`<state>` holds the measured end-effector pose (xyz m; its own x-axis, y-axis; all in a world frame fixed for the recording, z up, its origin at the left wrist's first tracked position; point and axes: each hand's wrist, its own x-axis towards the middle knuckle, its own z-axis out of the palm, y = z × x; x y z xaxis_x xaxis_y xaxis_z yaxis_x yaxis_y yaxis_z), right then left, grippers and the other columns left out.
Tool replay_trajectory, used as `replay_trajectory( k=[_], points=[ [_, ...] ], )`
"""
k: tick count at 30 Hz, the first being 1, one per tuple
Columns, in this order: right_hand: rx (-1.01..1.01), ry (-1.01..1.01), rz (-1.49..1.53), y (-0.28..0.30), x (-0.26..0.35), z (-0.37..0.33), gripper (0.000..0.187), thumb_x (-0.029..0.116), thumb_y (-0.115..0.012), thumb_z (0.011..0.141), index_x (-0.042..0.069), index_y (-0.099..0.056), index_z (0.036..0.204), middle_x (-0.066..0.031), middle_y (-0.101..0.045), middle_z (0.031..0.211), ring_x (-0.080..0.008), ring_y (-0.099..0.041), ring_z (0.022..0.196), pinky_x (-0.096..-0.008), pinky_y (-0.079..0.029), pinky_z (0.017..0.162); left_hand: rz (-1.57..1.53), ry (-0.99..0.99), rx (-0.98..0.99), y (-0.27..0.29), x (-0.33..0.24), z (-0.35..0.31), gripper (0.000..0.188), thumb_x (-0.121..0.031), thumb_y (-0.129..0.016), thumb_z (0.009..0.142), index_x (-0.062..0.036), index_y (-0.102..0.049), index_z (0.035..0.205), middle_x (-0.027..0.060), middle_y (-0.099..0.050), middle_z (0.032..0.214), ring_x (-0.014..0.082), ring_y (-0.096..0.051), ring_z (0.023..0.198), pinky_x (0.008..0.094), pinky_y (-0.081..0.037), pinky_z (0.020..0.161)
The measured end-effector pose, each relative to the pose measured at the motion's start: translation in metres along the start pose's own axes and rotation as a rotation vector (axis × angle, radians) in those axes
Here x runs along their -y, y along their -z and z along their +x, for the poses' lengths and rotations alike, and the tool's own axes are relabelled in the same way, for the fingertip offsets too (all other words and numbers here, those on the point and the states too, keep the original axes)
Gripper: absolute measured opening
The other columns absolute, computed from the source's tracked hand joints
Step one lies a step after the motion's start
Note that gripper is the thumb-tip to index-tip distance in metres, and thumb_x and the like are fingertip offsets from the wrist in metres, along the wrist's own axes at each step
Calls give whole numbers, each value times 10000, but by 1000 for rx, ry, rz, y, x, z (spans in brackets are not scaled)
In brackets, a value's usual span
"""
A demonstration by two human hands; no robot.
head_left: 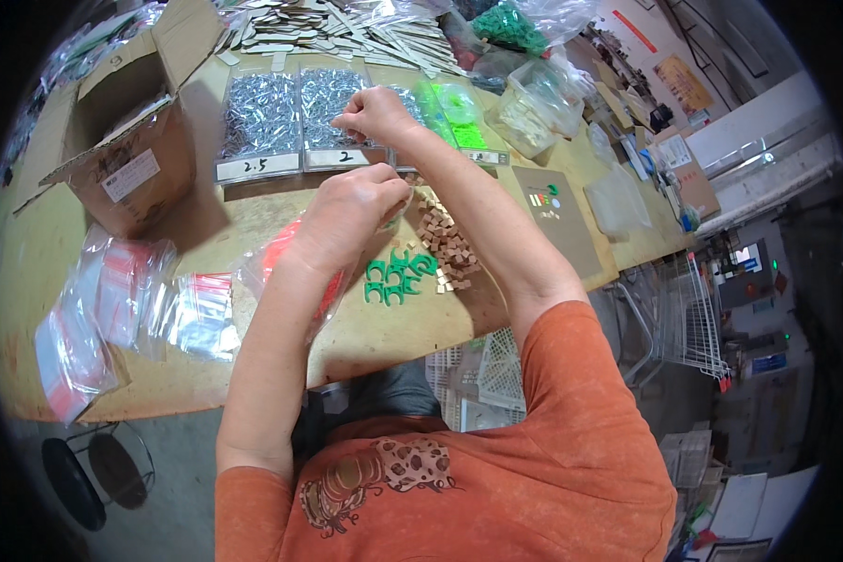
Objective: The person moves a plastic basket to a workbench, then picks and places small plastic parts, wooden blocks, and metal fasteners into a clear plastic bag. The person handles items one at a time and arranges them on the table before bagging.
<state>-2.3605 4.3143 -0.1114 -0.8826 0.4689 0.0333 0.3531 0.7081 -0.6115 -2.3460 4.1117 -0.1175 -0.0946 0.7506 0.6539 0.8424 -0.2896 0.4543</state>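
My right hand (377, 114) is over the middle bin of small silver metal pieces (328, 94), fingertips pinched together. Whatever they hold, if anything, is too small to make out. Nearer to me, my left hand (342, 211) is closed on a small clear plastic bag (400, 208), largely hidden behind the fingers. Just right of it lies a pile of small wooden cubes (447, 239). Several green C-shaped clips (393, 278) are grouped below. Red plastic pieces in clear wrapping (279, 245) show partly behind my left wrist.
An open cardboard box (131, 164) stands at left, above stacked clear zip bags (203, 309). Another metal-filled bin (260, 112) and bright green pieces (466, 134) flank the middle bin. Wooden sticks (347, 37) are heaped behind. A brown card (562, 220) with small samples lies right.
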Motion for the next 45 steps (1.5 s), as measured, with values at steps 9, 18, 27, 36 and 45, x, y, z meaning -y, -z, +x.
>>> replay_trajectory(
  k=[9, 18, 27, 36, 45],
  points=[
    [-64, 37, 482, 50, 15, -65, 181, 219, -794, 803, 60, -723, 850, -13, -694, 815, -66, -606, 734, -224, -456, 624, -135, 103, -165, 14, 8, 7, 103, -79, -693, 802, -43, -685, 899, 104, -666, 910, 304, -657, 796, 374, -524, 719],
    [-34, 113, 170, 46, 31, -97, 179, 187, -745, 844, 9, -733, 854, -27, -694, 782, -64, -599, 726, -240, -496, 658, -189, 149, -225, 20, 14, 7, 127, -55, -707, 800, -28, -689, 923, 105, -670, 887, 254, -668, 769, 331, -528, 688],
    [-11, 281, 224, 17, 45, -17, 193, 131, -689, 853, 2, -727, 991, -61, -723, 875, -107, -649, 774, -269, -531, 708, -34, 78, -109, 22, 6, 4, 135, -36, -691, 787, -24, -665, 919, 113, -659, 920, 296, -657, 788, 360, -525, 702],
    [393, 446, -600, -63, 79, 54, 354, 162, -707, 772, 137, -695, 1125, -118, -710, 1026, -276, -672, 978, -374, -526, 865, -29, 315, 44, 13, 13, -2, 150, -37, -616, 752, -25, -680, 887, 202, -645, 918, 354, -637, 827, 397, -506, 703],
    [244, 542, -343, -68, 62, 51, 121, 120, -670, 741, 87, -709, 851, -124, -702, 827, -306, -677, 800, -405, -526, 728, 139, 166, 57, 13, 15, -6, 120, -72, -590, 734, -41, -666, 820, 193, -643, 872, 362, -642, 800, 420, -512, 693]
  ],
)
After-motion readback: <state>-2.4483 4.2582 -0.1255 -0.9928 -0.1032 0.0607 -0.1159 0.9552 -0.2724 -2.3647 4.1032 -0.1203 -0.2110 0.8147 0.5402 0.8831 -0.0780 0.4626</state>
